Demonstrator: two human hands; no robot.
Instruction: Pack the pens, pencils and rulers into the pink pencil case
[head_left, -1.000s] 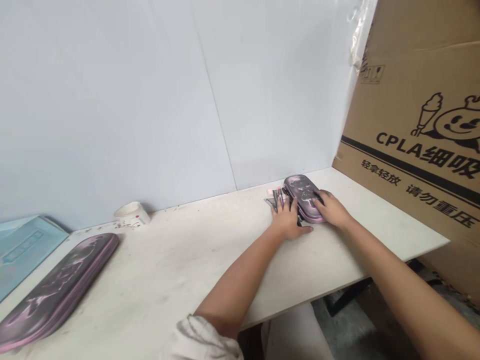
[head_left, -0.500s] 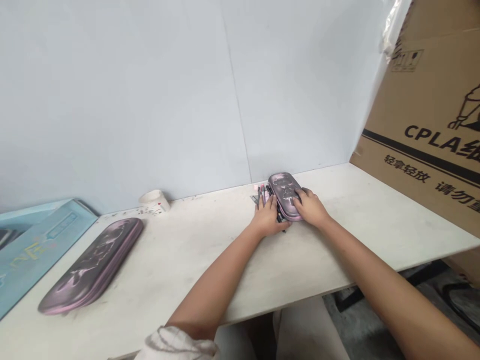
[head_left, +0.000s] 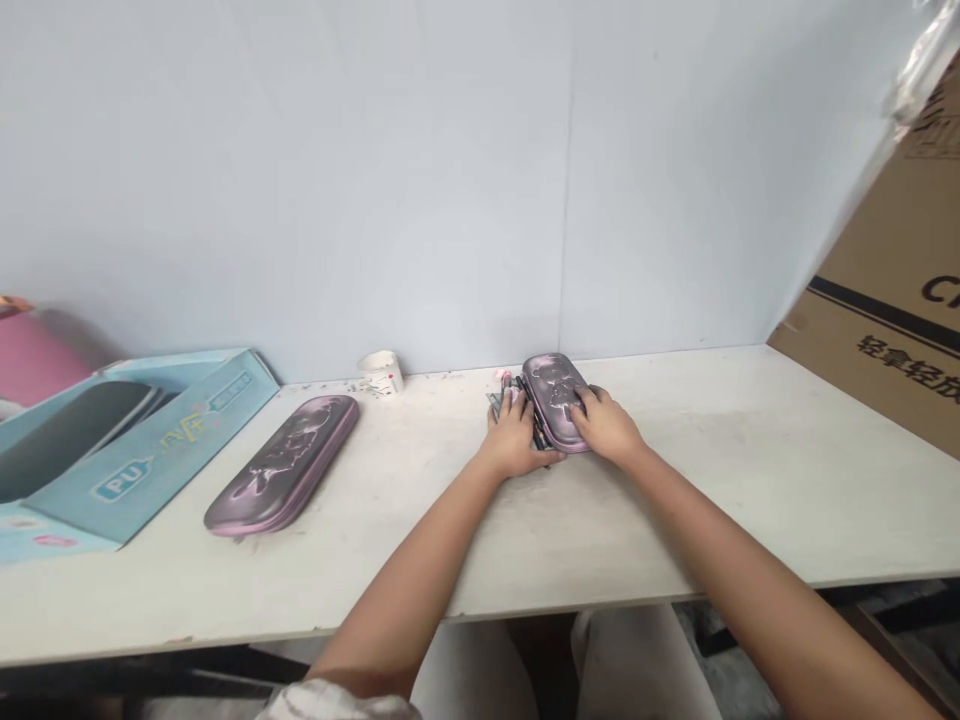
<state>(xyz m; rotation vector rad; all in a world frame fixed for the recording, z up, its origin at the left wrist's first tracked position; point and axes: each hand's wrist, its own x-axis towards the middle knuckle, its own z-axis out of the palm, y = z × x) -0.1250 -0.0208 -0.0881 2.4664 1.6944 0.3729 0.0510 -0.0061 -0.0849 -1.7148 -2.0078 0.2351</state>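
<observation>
Here, wide tabletop (head_left: 570, 545) separates both hands (head_left: 514, 443) from the front edge (head_left: 555, 610).

Place: a plain workroom or storeroom; which, I cannot tell.
Wall (head_left: 375, 180): pale bare panels with a visible seam (head_left: 565, 220).
Table (head_left: 150, 600): long, scuffed and white on a dark frame (head_left: 210, 668), against the wall.
Carton (head_left: 885, 310): large printed cardboard, at right.
Cases (head_left: 551, 385): two of matching design.
Blue box (head_left: 161, 460): open printed packaging, at left.
</observation>
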